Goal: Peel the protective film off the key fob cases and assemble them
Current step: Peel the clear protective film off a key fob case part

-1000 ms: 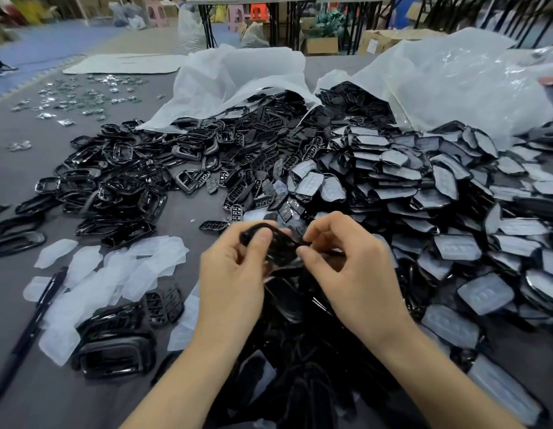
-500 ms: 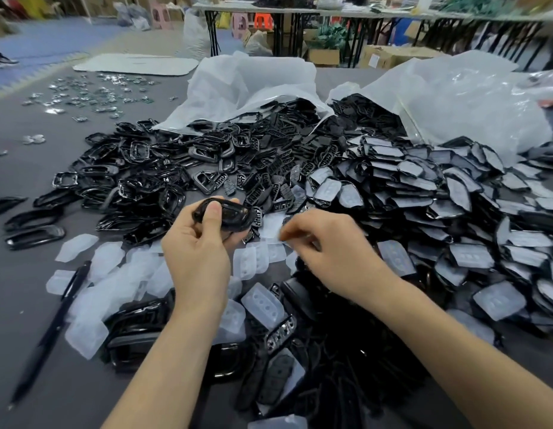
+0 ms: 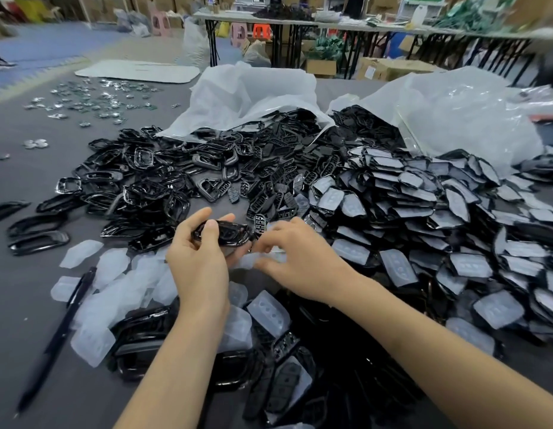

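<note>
My left hand (image 3: 198,267) gripped a glossy black key fob case (image 3: 225,233), thumb pressed on its top and fingers curled beneath, holding it above the grey table (image 3: 27,320) near the near edge. My right hand (image 3: 300,261) sat just beside the case's right end, fingertips pinched together on a strip of clear protective film (image 3: 270,249); motion blur kept me from telling exactly how much film they held. Peeled film pieces (image 3: 114,274) lay scattered under and left of my left hand, with a black pen (image 3: 61,332) lying toward the near left corner. A heap of black frames (image 3: 139,184) spread across the table's middle, and film-covered cases (image 3: 439,218) piled toward the right edge. Two white plastic bags (image 3: 256,91) lay open toward the far edge.
</note>
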Motion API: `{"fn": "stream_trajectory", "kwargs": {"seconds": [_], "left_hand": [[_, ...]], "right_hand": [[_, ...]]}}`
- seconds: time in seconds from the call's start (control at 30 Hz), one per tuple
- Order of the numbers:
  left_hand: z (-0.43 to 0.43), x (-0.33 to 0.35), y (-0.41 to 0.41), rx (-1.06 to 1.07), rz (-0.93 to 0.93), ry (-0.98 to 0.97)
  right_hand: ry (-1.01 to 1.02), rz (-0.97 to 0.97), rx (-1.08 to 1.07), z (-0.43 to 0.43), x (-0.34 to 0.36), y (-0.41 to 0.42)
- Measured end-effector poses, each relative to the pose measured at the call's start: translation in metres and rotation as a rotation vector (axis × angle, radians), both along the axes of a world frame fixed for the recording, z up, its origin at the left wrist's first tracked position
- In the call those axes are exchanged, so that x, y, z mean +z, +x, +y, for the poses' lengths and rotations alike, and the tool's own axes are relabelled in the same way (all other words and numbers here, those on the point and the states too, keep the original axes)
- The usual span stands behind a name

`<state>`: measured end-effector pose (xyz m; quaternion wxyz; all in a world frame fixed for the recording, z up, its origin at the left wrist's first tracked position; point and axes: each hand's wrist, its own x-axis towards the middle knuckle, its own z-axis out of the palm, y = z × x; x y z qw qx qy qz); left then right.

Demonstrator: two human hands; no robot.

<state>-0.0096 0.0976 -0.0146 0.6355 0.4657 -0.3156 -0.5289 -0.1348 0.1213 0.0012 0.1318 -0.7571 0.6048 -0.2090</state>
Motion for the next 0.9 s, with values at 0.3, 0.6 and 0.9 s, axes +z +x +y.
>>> {"fn": "stream_trajectory", "kwargs": {"seconds": [0.3,0.6,0.9], "left_hand": [[0.014,0.001,-0.011,-0.227,-0.145,-0.127],[0.029,-0.004,-0.027,-0.514,-0.352,-0.14],[0.028,-0.002,-0.026,-0.589,-0.241,-0.04]], "right_hand": [[0.069,-0.805,-0.318,0.039,0.01,-0.048],[0.158,-1.299,-0.367,0.056,0.002,-0.071],[0.145,-1.355,-0.436,0.059,0.004,-0.082]]}}
